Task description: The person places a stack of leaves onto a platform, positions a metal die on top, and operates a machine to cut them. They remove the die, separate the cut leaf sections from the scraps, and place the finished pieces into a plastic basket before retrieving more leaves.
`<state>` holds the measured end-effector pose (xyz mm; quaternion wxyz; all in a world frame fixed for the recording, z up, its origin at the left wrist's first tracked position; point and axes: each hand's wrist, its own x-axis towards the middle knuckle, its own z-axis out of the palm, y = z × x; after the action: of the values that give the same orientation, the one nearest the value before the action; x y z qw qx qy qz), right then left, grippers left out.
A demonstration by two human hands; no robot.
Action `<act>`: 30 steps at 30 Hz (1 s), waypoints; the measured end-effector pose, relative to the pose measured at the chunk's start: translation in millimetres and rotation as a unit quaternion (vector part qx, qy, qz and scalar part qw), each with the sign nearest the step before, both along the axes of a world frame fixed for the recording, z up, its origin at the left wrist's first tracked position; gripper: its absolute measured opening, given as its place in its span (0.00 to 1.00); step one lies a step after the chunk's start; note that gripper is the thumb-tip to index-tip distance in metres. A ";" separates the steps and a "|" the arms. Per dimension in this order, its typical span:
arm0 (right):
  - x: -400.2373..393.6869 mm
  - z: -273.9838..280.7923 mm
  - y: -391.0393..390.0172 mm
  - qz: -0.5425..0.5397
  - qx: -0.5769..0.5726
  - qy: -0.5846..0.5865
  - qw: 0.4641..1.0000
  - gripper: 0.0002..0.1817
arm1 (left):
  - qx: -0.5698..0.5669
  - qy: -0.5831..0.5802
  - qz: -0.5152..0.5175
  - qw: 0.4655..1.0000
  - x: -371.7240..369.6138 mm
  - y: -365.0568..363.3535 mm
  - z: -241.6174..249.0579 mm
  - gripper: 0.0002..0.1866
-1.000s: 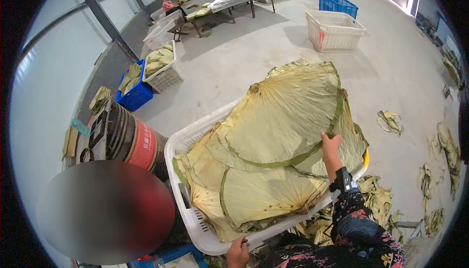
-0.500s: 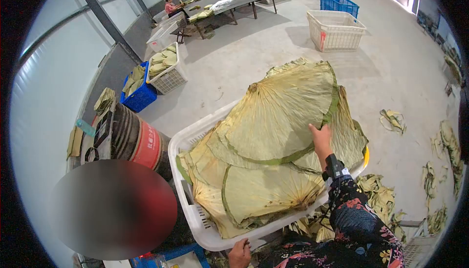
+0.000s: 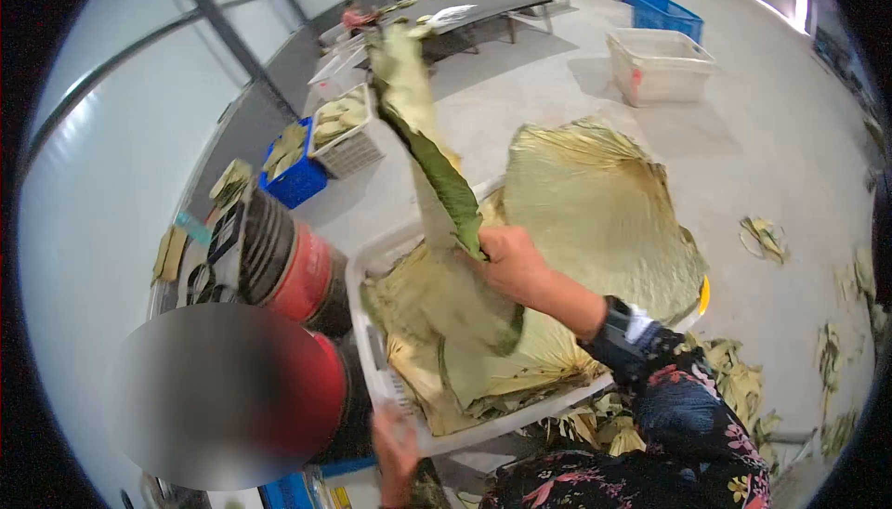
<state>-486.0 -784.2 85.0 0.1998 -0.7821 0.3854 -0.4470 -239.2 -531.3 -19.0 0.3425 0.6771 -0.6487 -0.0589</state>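
My right hand [image 3: 511, 263], in a dark floral sleeve with a black wristband, grips the edge of a large dried leaf [image 3: 427, 161]. That leaf is raised on its side above a white plastic basket [image 3: 372, 360], blurred by motion. More flat, pale green leaves [image 3: 595, 202] lie stacked in the basket and stick out past its far side. My left hand [image 3: 395, 439] is at the basket's near left corner, too smeared for its fingers to be made out.
Black and red drums [image 3: 302, 267] stand left of the basket. Beyond are a blue crate [image 3: 297, 179] and white crate [image 3: 348, 151] of leaves, a dark table [image 3: 502, 3] with people, and an off-white crate [image 3: 660, 68]. Leaf scraps [image 3: 767, 238] lie on the right floor.
My right hand has moved left, lifting the top leaf off the pile and tipping it up. My left hand has shifted left along the basket's near side. The view has shifted slightly.
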 end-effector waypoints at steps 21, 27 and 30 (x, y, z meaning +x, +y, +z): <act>131.4 177.8 143.0 0.451 0.048 0.134 0.881 0.15 | -0.191 0.605 -0.032 0.772 -3.9 141.3 35.5 0.25; 220.1 202.8 256.2 0.233 -0.363 0.201 0.880 0.28 | -0.305 0.535 0.271 0.740 62.2 210.1 65.4 0.24; 237.8 185.3 311.6 0.182 -0.535 -0.020 0.825 0.35 | -0.361 0.463 0.241 0.773 106.8 276.1 90.4 0.20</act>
<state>-248.3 -472.7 270.3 -0.1649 -0.8132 -0.0673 -0.5541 -132.4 -255.3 71.4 0.8237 0.5286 -0.2010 -0.0418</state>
